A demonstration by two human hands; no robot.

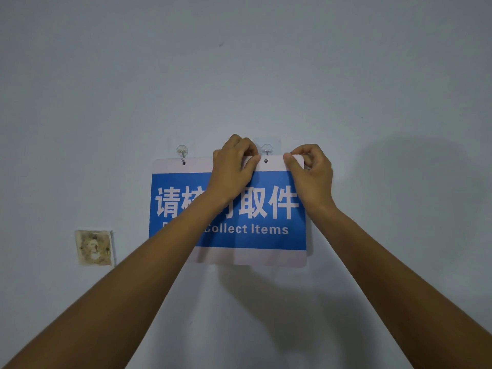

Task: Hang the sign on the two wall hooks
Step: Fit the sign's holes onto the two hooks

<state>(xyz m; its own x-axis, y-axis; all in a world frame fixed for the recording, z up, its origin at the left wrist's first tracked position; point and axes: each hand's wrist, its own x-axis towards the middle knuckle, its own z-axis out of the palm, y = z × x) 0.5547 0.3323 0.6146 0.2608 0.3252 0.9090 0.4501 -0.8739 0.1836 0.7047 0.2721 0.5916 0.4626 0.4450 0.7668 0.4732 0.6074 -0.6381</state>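
Observation:
A blue and white sign (266, 235) with white Chinese characters and "Collect Items" is held flat against the pale wall. Its top left hole sits on the left clear hook (182, 151). The top right hole (265, 161) lies just below the right clear hook (267, 149) and is off it. My left hand (234, 166) pinches the sign's top edge just left of that hole. Just right of the hole, my right hand (310, 169) pinches the same edge near the top right corner.
A stained, worn square patch (94, 247) sits on the wall, lower left of the sign. The rest of the wall around the sign is bare, with shadows of my arms to the right and below.

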